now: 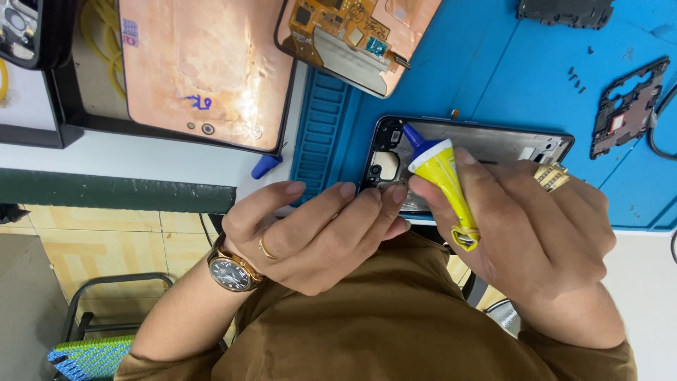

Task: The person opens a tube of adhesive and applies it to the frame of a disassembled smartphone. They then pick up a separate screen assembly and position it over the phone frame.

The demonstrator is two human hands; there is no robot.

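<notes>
While left hand (317,233) steadies phone frame (486,144) (opened) — right hand (536,226) squeezes glue tube (441,173).

Two hands – left (310,236), right (536,233), one glue tube (443,176), one phone frame (493,144), two copper-backed screens (204,67) (352,35)

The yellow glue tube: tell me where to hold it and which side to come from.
Hold the yellow glue tube on its soft yellow body, below the blue nozzle, coming from the crimped tail end, as the right hand does. The nozzle points at the phone frame, so stay off it.

Glossy yellow glue tube (443,180), matt blue rubbery mat (493,70).
</notes>
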